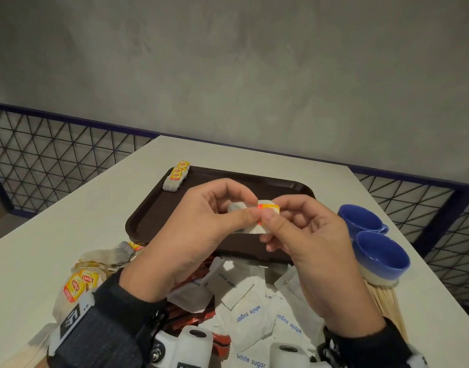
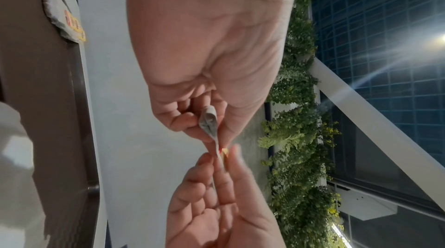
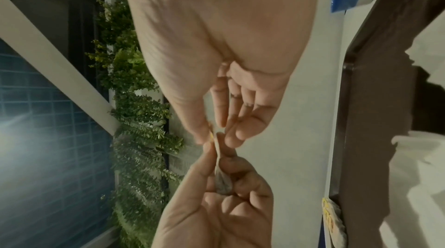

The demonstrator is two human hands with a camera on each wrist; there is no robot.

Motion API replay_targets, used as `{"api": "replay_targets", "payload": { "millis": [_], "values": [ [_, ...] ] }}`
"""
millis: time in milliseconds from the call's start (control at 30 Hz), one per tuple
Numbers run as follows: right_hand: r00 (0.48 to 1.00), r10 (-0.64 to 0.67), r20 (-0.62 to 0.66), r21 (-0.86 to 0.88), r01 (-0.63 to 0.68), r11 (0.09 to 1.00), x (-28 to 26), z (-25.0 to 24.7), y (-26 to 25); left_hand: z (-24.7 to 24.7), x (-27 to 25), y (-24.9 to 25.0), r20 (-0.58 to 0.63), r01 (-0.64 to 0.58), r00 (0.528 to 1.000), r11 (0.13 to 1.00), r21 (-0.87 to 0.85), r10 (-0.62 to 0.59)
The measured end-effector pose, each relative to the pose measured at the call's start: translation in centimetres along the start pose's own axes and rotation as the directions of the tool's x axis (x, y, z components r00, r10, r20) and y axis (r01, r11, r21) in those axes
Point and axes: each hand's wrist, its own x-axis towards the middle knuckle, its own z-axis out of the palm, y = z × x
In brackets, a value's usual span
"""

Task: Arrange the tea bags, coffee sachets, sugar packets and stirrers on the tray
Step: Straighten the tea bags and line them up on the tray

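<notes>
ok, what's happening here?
A person holds one tea bag over the brown tray, left hand and right hand both pinching it. A short row of tea bags already sits in the tray's far left corner. Sugar packets, more tea bags and stirrers still lie loose on the table.

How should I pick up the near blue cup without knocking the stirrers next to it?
Probably by its rim, from above. The near blue cup stands upright with its mouth open to the top. No handle shows on it, and the far blue cup sits close behind while the wooden stirrers lie right in front of its base. Pinch the right side of the rim, where bare table leaves room.
</notes>
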Motion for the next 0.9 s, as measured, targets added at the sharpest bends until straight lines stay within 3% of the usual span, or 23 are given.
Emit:
{"api": "replay_targets", "payload": {
  "millis": [167,333,900],
  "values": [
    [0.996,-0.039,-0.081,-0.001,0.039,0.999,0.3,-0.8,0.2,0.2,-0.2,0.0,-0.047,-0.027,0.998,0.991,0.131,0.034],
    [0.995,-0.069,-0.074,-0.031,0.067,0.997,0.2,-0.8,-0.2,0.5,-0.2,-0.1,-0.077,-0.061,0.994,0.972,0.226,0.080],
    [0.986,-0.135,-0.102,-0.170,0.116,0.978,0.1,-1.2,-0.4,0.3,-0.2,-0.5,0.009,-0.148,0.988,0.953,0.266,0.151]
  ]
}}
